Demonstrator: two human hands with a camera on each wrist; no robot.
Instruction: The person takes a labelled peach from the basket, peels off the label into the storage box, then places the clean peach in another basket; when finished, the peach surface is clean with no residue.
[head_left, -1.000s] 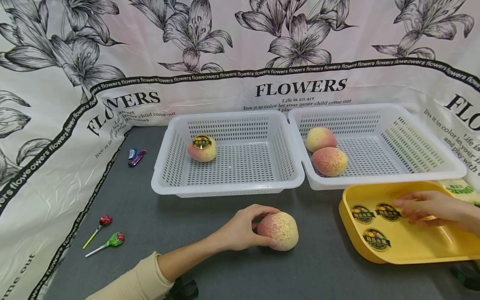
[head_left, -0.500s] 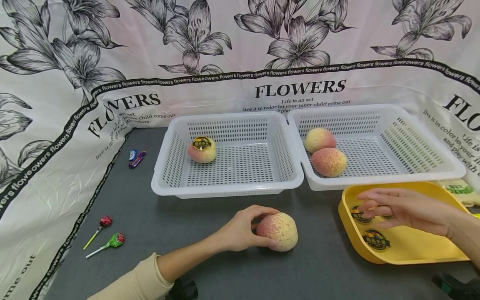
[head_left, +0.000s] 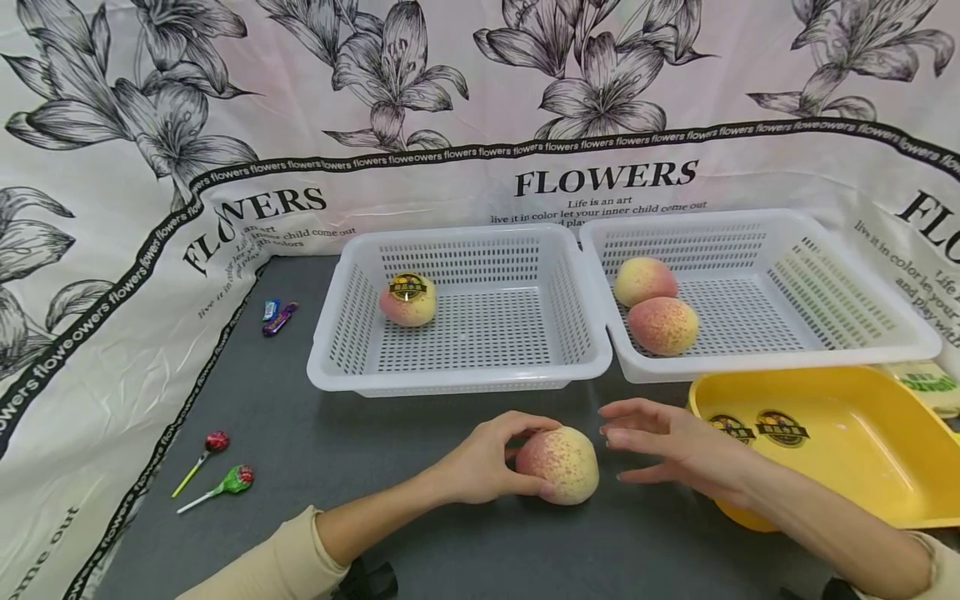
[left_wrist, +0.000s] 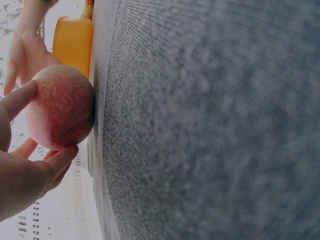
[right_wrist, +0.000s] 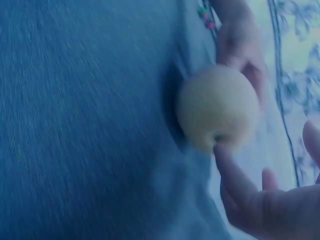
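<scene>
My left hand (head_left: 495, 458) grips a peach (head_left: 558, 465) from its left side, thumb in front and fingers behind, on the dark grey cloth. In the left wrist view the same peach (left_wrist: 60, 107) shows its red side. Just right of it my right hand (head_left: 675, 442) reaches in with fingers spread apart and nothing seen between them. The right wrist view has my right hand (right_wrist: 270, 205) beside the peach's pale side, a fingertip overlapping its dimple. Behind my right forearm is a yellow tray (head_left: 862, 417) with round black-and-gold stickers (head_left: 782, 427) in it.
A white perforated basket (head_left: 480, 382) at the back holds one stickered peach (head_left: 408, 300). Beside it, another white basket (head_left: 780, 362) holds two peaches (head_left: 663, 326). Two lollipops (head_left: 228, 480) and two small wrapped candies (head_left: 280, 319) lie at left. A floral sheet (head_left: 420, 183) hangs behind.
My right hand has lifted out of the yellow tray and moved left to beside the peach, and its forearm now covers the nearest sticker. My left hand keeps holding the peach in place.
</scene>
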